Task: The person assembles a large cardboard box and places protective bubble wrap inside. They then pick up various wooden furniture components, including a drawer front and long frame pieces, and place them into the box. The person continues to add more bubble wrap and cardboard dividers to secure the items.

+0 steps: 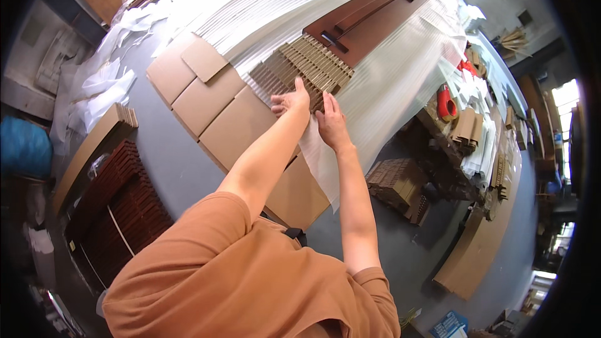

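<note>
- Carton (pixel 233 119), one, flattened, partly under foam sheet (pixel 397 81).
- One notched-strip stack (pixel 316 62) by one red-brown panel (pixel 377 20).
- Left hand (pixel 293 101), right hand (pixel 333 123): loosely open at stack's near edge; grip, I can't tell.

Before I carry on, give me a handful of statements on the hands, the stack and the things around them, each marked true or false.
1. The left hand and right hand are both at the near side of the ridged brown stack. True.
2. Both hands are gloved. False: both are bare.
3. The red roll is to the right of both hands. True.
4. The reddish-brown board lies between the person and the stack. False: the reddish-brown board lies beyond the stack.
5. The dark red slatted pile is on the person's right. False: the dark red slatted pile is on the left.
</note>
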A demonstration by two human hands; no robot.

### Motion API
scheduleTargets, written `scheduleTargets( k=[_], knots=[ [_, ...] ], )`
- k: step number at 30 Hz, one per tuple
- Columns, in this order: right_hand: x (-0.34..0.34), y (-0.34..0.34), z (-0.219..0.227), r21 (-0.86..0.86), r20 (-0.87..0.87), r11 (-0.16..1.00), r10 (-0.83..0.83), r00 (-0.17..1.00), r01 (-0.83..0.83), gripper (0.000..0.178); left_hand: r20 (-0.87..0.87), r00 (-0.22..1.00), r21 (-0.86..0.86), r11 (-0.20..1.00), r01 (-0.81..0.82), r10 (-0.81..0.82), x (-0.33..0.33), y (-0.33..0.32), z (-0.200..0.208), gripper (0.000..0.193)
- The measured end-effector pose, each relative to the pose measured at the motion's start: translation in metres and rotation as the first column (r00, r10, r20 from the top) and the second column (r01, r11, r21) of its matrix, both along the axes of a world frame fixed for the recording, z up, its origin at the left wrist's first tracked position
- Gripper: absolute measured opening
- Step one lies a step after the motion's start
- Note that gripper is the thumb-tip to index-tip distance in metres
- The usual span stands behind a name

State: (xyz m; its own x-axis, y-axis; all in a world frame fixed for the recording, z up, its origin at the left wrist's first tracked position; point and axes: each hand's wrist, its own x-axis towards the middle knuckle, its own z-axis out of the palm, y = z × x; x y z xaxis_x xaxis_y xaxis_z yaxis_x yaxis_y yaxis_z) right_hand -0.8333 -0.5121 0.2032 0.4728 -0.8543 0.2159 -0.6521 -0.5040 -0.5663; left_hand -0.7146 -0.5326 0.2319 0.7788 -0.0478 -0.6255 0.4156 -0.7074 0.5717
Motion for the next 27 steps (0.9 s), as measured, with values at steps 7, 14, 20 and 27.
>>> scheduleTargets(
  k=[7,14,20,27],
  knots=[
    [0.017,-0.025,-0.028,-0.071,0.016,0.980,-0.185,0.983,0.185,0.053,-0.157,0.768,-0.477,0.729,0.491,-0.620,0.039,0.077,-0.043,0.068],
    [0.082,-0.017,0.004,-0.074,-0.290,0.873,-0.481,0.827,0.482,0.058,-0.212,0.270,-0.720,0.337,0.607,-0.939,0.142,0.072,-0.034,0.031],
    [0.152,-0.020,0.009,-0.150,-0.406,0.977,-0.198,0.892,0.149,0.053,-0.131,0.154,-0.800,0.196,0.567,-0.979,0.150,0.066,-0.033,0.040],
    [0.132,-0.010,0.019,-0.039,-0.109,0.931,-0.365,0.924,0.363,0.046,0.094,-0.195,-0.551,-0.214,0.807,-0.976,0.205,0.045,-0.011,0.023]
  ],
)
